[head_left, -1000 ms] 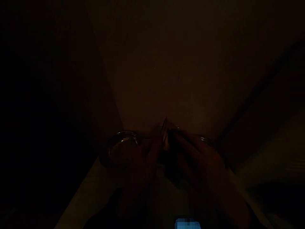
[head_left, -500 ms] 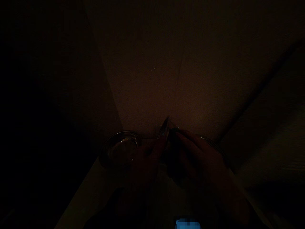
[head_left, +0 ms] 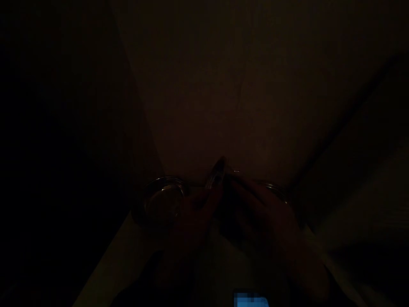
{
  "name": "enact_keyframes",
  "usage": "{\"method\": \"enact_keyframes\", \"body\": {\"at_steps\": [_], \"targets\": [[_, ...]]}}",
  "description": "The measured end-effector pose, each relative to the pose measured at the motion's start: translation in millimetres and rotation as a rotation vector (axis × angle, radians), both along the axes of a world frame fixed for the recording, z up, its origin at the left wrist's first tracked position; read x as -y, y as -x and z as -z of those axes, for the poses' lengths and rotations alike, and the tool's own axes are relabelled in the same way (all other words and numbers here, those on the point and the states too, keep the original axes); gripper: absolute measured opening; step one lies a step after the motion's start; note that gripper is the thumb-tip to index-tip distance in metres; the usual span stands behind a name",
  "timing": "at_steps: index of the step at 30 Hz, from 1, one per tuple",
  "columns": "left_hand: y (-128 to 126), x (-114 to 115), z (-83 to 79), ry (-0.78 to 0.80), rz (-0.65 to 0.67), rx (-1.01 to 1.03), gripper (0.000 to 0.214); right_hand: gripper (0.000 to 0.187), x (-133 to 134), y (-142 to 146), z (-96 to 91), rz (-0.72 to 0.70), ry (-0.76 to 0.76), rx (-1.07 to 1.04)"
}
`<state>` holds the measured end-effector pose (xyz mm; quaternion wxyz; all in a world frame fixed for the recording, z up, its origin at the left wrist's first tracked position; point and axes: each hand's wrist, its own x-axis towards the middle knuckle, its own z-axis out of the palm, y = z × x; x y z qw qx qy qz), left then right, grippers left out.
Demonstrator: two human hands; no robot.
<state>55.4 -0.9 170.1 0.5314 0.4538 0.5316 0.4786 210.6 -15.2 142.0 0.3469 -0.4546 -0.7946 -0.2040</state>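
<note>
The scene is very dark. My left hand (head_left: 194,213) and my right hand (head_left: 265,213) meet at the centre, fingers drawn together around a small shiny thin object (head_left: 217,175) that sticks up between them. I cannot make out what the object is. A round glass bowl (head_left: 161,200) stands just left of my left hand. The rim of a second round dish (head_left: 276,188) shows behind my right hand.
The hands and dishes are over a pale surface (head_left: 118,268) whose edge runs diagonally at the lower left. A plain wall (head_left: 223,85) rises behind, with a dark band at the right. Everything else is lost in darkness.
The picture has grown a little darker. The shiny object has tilted slightly leftward between the fingers; both hands stay in the same place.
</note>
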Motion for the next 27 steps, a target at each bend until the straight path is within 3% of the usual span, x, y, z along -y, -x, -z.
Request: {"method": "enact_keyframes", "body": {"at_steps": [9,17,23,27], "targets": [[3,-4,9.3,-0.029,-0.01,0.012,0.036,0.038,7,9,1.1,-0.048,-0.033,0.108],[4,-2,8.9,-0.056,0.161,-0.055,0.032,0.039,3,-2,-8.3,0.053,-0.01,0.033],[5,-6,12.5,-0.037,0.019,-0.025,0.03,0.037,9,13,1.1,-0.023,-0.078,0.111],[5,-7,11.4,-0.055,0.025,-0.006,0.03,0.039,10,15,1.9,-0.025,-0.072,0.116]]}}
